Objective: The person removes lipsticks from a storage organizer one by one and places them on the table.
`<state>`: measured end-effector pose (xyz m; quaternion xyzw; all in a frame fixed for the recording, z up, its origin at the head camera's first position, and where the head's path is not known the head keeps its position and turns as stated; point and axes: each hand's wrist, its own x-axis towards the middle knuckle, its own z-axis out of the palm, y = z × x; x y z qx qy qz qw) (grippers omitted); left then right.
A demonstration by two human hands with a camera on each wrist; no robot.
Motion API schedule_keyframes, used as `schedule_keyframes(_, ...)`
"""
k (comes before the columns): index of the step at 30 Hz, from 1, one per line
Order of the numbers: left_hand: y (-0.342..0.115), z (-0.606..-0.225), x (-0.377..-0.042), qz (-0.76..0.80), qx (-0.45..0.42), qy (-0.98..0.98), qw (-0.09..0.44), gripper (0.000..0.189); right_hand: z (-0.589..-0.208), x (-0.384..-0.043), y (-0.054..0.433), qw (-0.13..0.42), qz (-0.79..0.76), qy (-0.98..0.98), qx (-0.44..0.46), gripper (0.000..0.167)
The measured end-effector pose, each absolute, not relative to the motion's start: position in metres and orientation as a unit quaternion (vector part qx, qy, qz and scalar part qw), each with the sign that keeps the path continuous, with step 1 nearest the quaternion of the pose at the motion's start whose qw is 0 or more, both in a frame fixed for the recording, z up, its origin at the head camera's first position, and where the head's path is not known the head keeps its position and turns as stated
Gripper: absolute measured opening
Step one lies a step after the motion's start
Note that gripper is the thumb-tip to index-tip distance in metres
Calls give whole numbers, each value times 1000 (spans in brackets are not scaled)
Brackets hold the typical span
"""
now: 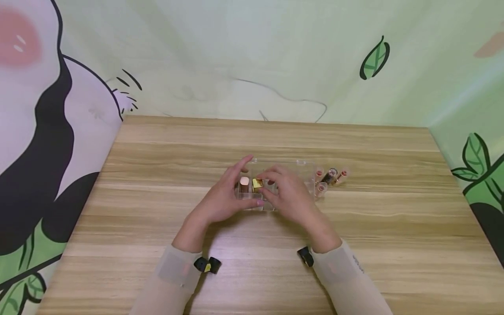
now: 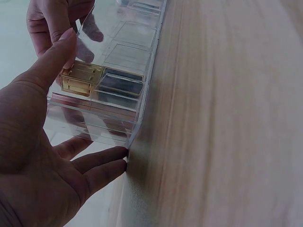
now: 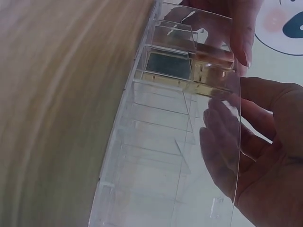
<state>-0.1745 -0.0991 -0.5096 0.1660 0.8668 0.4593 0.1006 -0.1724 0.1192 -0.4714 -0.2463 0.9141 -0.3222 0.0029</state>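
A clear plastic organizer box with several compartments stands on the table. In one compartment near its left end is a gold lipstick tube with a dark lower part. My right hand pinches the top of that tube between thumb and fingers. A rose-gold lipstick tube stands upright in the end compartment to its left. My left hand spans the box's left end, thumb along the front and forefinger by the back corner. Seen from the left wrist, its other fingers stretch straight beside the box's end wall.
Close to the box's right end lie several more lipsticks, including a black one and a pinkish clear-capped one. The wooden table meets a wall with painted leaves and a panda at its back.
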Motion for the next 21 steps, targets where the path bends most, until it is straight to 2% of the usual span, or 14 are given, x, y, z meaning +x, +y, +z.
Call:
schedule_keyframes(6, -99, -510, -174, 457, 167, 868, 99, 115, -473, -171, 118, 8, -330, 914, -234, 31)
schedule_keyframes(12, -98, -510, -174, 458, 165, 868, 100, 116, -474, -171, 118, 7, -324, 917, -234, 38)
schedule_keyframes(21, -97, -507, -173, 459, 164, 867, 100, 115, -476, -171, 117, -7, -309, 919, -246, 31)
